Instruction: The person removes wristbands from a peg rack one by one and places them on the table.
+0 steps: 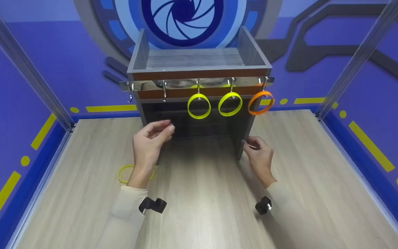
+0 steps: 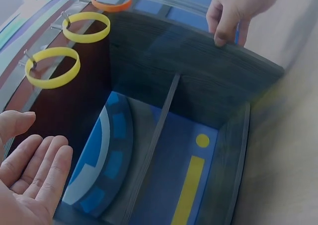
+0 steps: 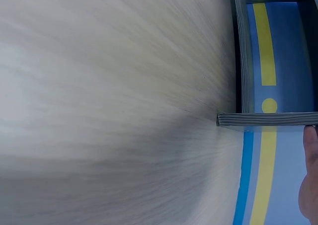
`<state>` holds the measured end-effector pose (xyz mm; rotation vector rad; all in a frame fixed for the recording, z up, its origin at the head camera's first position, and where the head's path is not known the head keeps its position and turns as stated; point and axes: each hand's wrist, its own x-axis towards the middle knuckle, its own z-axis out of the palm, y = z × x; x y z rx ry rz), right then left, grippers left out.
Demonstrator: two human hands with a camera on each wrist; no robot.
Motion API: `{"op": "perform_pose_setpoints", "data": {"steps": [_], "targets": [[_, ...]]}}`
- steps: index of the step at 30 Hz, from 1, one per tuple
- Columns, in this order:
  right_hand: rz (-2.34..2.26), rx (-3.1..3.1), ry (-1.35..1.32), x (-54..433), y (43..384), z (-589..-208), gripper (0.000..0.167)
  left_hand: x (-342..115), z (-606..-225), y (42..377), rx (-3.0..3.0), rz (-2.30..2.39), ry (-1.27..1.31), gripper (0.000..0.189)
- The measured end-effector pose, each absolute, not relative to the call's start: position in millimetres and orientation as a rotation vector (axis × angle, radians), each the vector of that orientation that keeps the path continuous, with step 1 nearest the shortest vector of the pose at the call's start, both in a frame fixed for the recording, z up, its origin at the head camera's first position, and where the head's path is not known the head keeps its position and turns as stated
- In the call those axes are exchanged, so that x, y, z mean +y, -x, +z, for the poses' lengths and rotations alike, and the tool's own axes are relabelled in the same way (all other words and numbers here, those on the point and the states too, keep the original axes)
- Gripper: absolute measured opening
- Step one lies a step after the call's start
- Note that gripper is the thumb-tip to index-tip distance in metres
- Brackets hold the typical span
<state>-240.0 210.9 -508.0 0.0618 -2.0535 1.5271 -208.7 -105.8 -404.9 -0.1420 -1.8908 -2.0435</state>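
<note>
- Desk (image 1: 199, 207): pale wood.
- Shelf (image 1: 192, 58): grey, standing on the desk.
- Rail (image 1: 180, 83): metal, across the shelf's upper front.
- Left hand (image 1: 147, 141): grip wide, thumb apart from fingers, in front of the shelf.
- Right hand (image 1: 260, 152): grip narrow, pinching the shelf's right side edge.
- Rings: two yellow rings (image 1: 199, 118) and an orange ring (image 1: 261, 113) hang from the rail, above both hands; a loose yellow ring (image 1: 119, 175) lies on the desk, partly hidden by the left wrist.
</note>
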Motion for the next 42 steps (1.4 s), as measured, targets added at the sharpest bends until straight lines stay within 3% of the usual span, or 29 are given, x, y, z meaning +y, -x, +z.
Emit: {"op": "perform_pose_setpoints", "data": {"steps": [22,33,42], "targets": [[1.54,-2.049,-0.064,211,240,-508,0.01,-76,-393,230,-1.851,-2.036,0.265,0.031],[1.503,-2.066,-0.056,210,241,-509,0.009,-62,-384,237,-1.794,-2.044,0.304,0.025],[1.522,-2.065,-0.02,223,261,-539,0.012,-59,-379,237,-1.732,-2.067,0.323,0.024]]}}
